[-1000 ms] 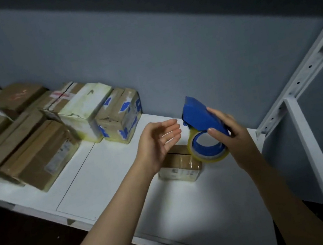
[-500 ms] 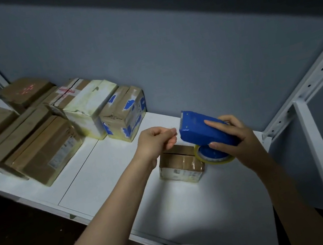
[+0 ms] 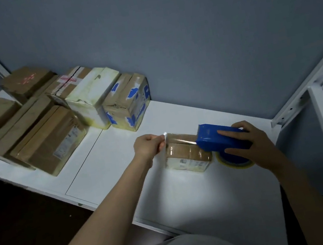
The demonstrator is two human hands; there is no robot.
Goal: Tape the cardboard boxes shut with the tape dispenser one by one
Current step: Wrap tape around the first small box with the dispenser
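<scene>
Found taped cardboard boxes (image 3: 45, 130) crowded at the far left of the white shelf (image 3: 107, 164), backed by the grey wall (image 3: 187, 53). Saw the left hand (image 3: 148, 148) further right, curled, finger and thumb pinching the free end of a clear tape strip (image 3: 177, 140) stretched over the top of a small cardboard box (image 3: 186, 157) near the shelf's middle. Noted the blue tape dispenser (image 3: 217, 137) at that box's right edge, its yellowish roll (image 3: 234, 162) low beside the box, and the right hand (image 3: 255, 144) wrapped round the dispenser body, fingers on top, thumb on the near side.
</scene>
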